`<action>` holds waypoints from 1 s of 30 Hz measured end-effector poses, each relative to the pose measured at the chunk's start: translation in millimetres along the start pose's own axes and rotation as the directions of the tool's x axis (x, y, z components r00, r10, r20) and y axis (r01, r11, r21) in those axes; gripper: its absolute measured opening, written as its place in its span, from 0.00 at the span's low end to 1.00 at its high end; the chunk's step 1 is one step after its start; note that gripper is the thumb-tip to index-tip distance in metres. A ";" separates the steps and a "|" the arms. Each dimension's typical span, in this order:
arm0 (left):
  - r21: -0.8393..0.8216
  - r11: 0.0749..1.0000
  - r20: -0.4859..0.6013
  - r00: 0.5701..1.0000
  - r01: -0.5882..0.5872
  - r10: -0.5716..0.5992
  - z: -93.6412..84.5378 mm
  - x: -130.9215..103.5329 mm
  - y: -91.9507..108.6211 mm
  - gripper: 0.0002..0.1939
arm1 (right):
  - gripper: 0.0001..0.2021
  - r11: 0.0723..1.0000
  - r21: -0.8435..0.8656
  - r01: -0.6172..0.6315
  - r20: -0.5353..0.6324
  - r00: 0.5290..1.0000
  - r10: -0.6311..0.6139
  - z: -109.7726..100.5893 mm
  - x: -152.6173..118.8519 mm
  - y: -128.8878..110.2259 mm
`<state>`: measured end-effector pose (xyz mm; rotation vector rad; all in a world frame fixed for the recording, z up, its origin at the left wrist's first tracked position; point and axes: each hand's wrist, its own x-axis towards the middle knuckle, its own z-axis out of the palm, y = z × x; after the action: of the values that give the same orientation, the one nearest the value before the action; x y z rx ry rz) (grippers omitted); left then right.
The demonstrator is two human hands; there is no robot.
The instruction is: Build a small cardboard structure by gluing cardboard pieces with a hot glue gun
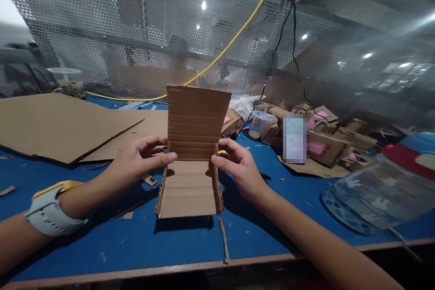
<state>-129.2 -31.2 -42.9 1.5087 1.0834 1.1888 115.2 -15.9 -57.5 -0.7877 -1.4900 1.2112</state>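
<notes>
A small brown cardboard box [190, 188] with low side walls is held just above the blue table, its back flap standing upright. My left hand [149, 156] grips the left wall near the fold, thumb on the inner edge and fingers outside. On the opposite wall, my right hand [236, 161] holds the box the same way, its thumb over the rim. Something small and yellow shows by the right fingers. The box's front end has no raised wall. A watch with a pale strap [56, 210] is on my left wrist.
Large cardboard sheets [81, 127] lie at the left on the blue table [136, 253]. Behind to the right are a plastic cup [262, 124], an upright phone-like screen [294, 139] and piled cardboard pieces [322, 147]. A clear container [377, 190] stands at the right; a yellow cable [234, 38] crosses the mesh.
</notes>
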 end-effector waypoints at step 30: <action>0.048 0.999 -0.073 0.997 0.004 0.000 10.5 -6.4 8.9 0.23 | 0.14 0.995 -0.092 0.032 -0.047 0.998 -0.037 2.4 -3.3 0.2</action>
<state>-119.0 -40.6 -36.8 1.5103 1.1693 1.2328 113.7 -19.6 -58.6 -0.8430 -1.5219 1.0977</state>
